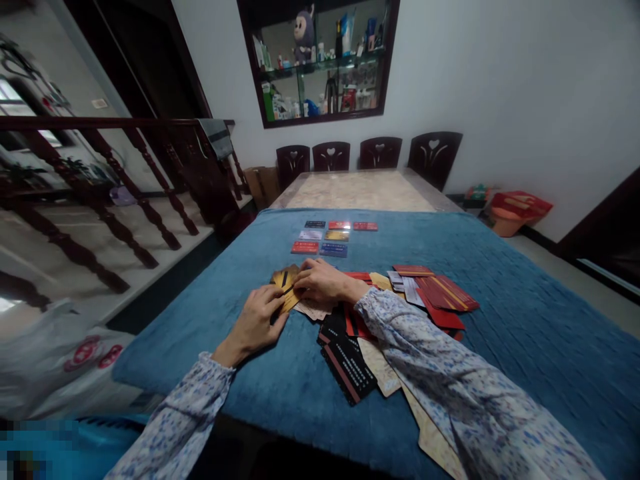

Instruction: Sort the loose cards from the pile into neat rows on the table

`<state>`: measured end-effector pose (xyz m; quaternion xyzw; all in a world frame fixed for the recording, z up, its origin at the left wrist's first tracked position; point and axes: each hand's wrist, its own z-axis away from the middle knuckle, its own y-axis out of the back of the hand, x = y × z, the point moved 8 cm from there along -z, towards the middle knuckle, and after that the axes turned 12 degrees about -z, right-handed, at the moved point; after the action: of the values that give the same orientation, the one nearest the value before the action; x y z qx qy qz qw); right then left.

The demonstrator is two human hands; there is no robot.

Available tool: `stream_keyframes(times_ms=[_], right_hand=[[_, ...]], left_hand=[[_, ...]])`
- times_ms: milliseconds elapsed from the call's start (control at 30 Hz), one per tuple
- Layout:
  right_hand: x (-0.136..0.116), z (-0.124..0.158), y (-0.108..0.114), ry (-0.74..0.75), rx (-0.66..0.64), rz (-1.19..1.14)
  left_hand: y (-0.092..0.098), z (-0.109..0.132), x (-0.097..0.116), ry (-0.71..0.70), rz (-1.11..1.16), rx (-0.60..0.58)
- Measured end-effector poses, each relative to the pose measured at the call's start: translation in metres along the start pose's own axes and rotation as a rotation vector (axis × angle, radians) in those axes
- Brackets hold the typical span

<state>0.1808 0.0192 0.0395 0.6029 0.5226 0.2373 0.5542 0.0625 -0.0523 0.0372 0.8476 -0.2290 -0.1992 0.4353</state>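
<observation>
Both my hands rest on a blue blanket (525,313) spread over the table. My left hand (257,322) and my right hand (323,280) are both closed on a small fan of gold cards (284,280) with dark stripes. A loose pile of red, black and beige cards (400,307) lies under and to the right of my right forearm. Farther back, several cards (330,237) lie face up in neat rows on the blanket.
Beyond the blanket the bare marble tabletop (357,190) reaches several dark chairs (380,152) against the wall. A wooden stair railing (100,173) runs along the left. A white plastic bag (55,360) sits at the lower left. A red bag (517,207) lies on the floor at right.
</observation>
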Motion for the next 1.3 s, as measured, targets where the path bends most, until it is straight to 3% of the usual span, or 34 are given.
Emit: stream_keyframes(times_ms=[500, 867, 1100, 1300], right_hand=[[-0.005, 0.002, 0.004, 0.072, -0.035, 0.027], [-0.014, 0.002, 0.004, 0.114, -0.027, 0.055], [-0.012, 0.003, 0.006, 0.173, 0.032, 0.051], [-0.014, -0.001, 0.009, 0.214, 0.119, 0.118]], left_hand=[[0.009, -0.002, 0.014, -0.098, 0.007, 0.011], [0.003, 0.000, 0.018, -0.130, -0.092, 0.030], [0.011, 0.001, 0.018, -0.172, -0.148, 0.105], [0.021, -0.002, 0.009, -0.103, -0.152, 0.160]])
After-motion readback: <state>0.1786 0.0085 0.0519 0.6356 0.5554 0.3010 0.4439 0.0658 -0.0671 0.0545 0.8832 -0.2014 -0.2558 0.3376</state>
